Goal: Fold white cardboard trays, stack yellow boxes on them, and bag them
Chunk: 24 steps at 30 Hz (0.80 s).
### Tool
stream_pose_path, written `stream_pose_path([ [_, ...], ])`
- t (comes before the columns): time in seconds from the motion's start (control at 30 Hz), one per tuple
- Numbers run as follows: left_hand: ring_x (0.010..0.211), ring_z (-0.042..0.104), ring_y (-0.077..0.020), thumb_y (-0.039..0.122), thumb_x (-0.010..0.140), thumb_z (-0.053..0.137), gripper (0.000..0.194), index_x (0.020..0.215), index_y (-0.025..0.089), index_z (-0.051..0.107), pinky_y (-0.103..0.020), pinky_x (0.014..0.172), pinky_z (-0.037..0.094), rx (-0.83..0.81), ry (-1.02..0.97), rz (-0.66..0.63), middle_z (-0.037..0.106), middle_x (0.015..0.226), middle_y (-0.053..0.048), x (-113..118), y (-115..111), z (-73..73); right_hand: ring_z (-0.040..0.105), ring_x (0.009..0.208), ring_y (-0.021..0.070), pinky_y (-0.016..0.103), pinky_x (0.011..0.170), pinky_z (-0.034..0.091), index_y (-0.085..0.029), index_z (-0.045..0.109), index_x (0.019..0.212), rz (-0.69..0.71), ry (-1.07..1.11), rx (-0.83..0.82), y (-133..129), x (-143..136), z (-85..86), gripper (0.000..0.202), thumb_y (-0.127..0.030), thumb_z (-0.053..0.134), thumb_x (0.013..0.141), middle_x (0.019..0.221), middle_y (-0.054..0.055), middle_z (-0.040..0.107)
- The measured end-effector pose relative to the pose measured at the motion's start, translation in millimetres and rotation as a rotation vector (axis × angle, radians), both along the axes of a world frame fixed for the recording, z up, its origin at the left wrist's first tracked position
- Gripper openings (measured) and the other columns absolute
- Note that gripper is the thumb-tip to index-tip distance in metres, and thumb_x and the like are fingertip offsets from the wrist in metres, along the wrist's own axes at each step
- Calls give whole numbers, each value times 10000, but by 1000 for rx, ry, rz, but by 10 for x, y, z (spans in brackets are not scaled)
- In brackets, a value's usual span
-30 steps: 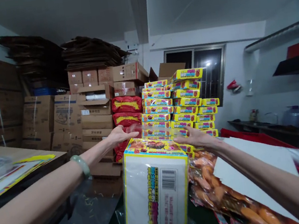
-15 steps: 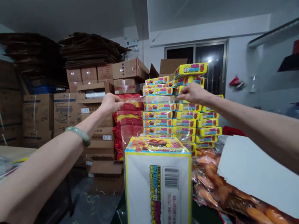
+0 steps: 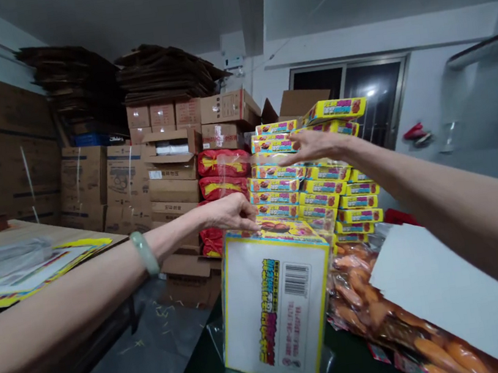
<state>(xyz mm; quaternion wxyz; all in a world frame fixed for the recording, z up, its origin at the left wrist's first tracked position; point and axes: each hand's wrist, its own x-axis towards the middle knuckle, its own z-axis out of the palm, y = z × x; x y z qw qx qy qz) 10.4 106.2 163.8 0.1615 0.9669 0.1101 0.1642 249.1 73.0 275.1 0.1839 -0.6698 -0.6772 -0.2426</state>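
A white and yellow printed carton point(image 3: 270, 307) stands upright before me on a dark green surface, with a clear plastic bag point(image 3: 217, 339) around it. The bag's loose upper part rises above the carton's top. My left hand point(image 3: 231, 212) is closed, its curled fingers down at the carton's top left edge; whether they grip film is hidden. Higher and to the right, my right hand point(image 3: 317, 144) is open, fingers stretched leftward beside the upper film. A pale green bangle point(image 3: 145, 253) circles my left wrist.
Stacked yellow boxes point(image 3: 319, 192) and red packs point(image 3: 222, 163) stand behind the carton. To the right lie bagged orange-brown items point(image 3: 361, 294) under white sheets point(image 3: 447, 276). A table point(image 3: 119, 234) with flat printed card point(image 3: 33, 269) is at left, cardboard boxes point(image 3: 125, 179) beyond.
My left hand has left the bag's upper edge and dropped to the carton's top. The right hand's fingers have opened from a pinch. The view has shifted left.
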Motion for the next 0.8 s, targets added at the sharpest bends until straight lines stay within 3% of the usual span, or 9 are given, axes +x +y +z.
stream_pose_path([
  [0.07,524,451,-90,314,765,571,257,619,109,626,-186,497,325,39,-133,-39,530,553,3,-4,35,-77,523,1092,289,375,867,454,-115,501,1238,-58,-12,-128,116,-180,-67,822,-572,704,586,1239,154,533],
  [0.1,531,440,-87,315,791,535,275,624,110,612,-189,504,320,82,-204,-43,511,560,6,-5,37,-129,529,1084,286,366,860,456,-100,509,1227,-98,-21,-164,175,-247,-103,801,-545,712,593,1226,161,540],
  [0.2,518,369,-77,313,844,444,330,590,125,541,-199,505,286,218,-408,23,433,543,23,8,22,-321,589,967,262,342,778,475,-119,627,1042,-203,-37,-139,317,-320,-190,481,-423,683,673,1041,130,634],
  [0.3,532,381,-84,317,849,435,326,587,139,509,-207,529,301,278,-553,89,444,555,18,35,50,-481,615,874,255,346,724,474,-157,678,843,-275,-57,-119,359,-267,-250,215,-310,658,693,872,100,664],
  [0.47,541,442,-101,338,827,445,320,587,146,533,-219,543,341,267,-635,140,515,571,-14,-93,176,-525,600,884,238,333,747,440,-196,667,823,-225,-111,-29,304,-273,-299,182,-286,510,800,813,81,654],
  [0.6,559,446,-93,363,773,499,287,642,127,597,-203,536,349,231,-709,275,565,612,-14,-610,251,-345,568,856,214,304,710,418,-179,620,807,-111,-108,123,196,-454,-217,235,-313,432,849,856,71,623],
  [0.7,604,429,-63,384,753,531,312,712,90,628,-161,569,334,304,-791,451,567,636,19,-1030,260,-25,495,626,123,241,590,385,-144,541,644,69,126,299,-6,-545,-167,263,-284,450,848,631,23,514],
  [0.77,610,417,-39,432,745,540,392,744,52,637,-139,578,308,390,-816,496,542,621,39,-1130,235,226,369,478,64,195,488,320,-151,461,559,158,384,317,-215,-543,-283,317,-288,462,845,500,-31,376],
  [0.8,602,407,-29,451,737,546,427,750,35,639,-135,580,299,418,-775,476,529,605,45,-1101,217,329,317,435,48,181,450,284,-160,427,538,176,518,286,-336,-523,-421,338,-297,464,845,467,-50,330],
])
